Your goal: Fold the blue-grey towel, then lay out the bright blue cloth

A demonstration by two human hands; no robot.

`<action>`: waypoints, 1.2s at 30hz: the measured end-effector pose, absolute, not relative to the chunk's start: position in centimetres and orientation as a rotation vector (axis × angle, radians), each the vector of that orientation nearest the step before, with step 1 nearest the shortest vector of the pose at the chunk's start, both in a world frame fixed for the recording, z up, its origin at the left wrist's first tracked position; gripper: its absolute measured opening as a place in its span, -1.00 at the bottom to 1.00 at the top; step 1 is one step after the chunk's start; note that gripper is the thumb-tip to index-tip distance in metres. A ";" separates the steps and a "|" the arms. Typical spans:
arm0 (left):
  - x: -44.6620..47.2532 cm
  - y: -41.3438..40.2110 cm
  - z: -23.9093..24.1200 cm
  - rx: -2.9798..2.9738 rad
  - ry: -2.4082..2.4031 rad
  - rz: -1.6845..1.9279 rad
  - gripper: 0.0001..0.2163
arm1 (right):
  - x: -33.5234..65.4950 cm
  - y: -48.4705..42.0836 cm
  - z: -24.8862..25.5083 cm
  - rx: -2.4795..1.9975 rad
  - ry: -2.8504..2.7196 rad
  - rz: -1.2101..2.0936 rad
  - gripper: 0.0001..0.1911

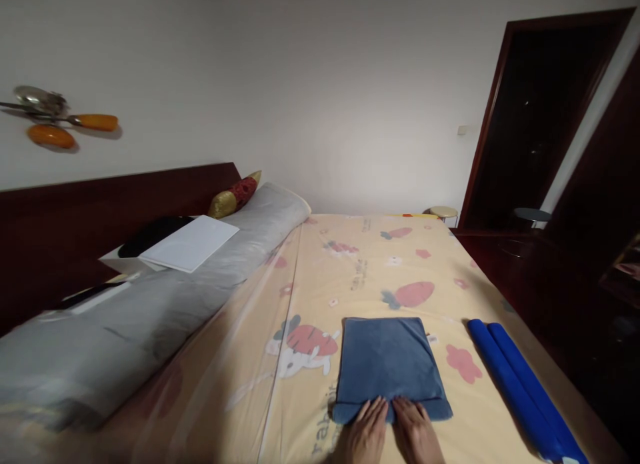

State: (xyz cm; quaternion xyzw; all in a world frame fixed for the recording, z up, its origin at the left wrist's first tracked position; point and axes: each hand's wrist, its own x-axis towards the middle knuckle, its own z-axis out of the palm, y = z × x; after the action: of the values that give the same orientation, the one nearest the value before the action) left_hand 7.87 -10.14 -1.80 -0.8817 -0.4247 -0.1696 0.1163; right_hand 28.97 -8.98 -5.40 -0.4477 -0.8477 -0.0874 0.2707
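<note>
We see a bed under the blue cloth; grey bolster left of the cloth, blue rolls to its right. Cloth lies flat, mostly beyond both hands. Left hand, right hand: fingers flat on its folded near edge, nothing clutched.

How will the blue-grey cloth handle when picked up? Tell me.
The blue-grey cloth will probably hang floppy, since its near edge appears folded over under the left hand and right hand. It looks light, lying thin on the patterned sheet. Rolling seems unlikely, as it lies flat.
</note>
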 end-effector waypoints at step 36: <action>10.2 -6.0 -3.9 -2.506 -1.712 -0.520 -0.56 | 26.2 -5.1 -5.1 -1.349 -2.138 -0.048 -0.67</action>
State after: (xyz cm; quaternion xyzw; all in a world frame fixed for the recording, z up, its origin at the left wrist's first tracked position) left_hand 10.20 -5.97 -3.94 -0.8134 -0.5557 -0.1689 0.0314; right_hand 26.16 -5.14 -5.10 -0.5087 -0.8061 -0.0180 0.3020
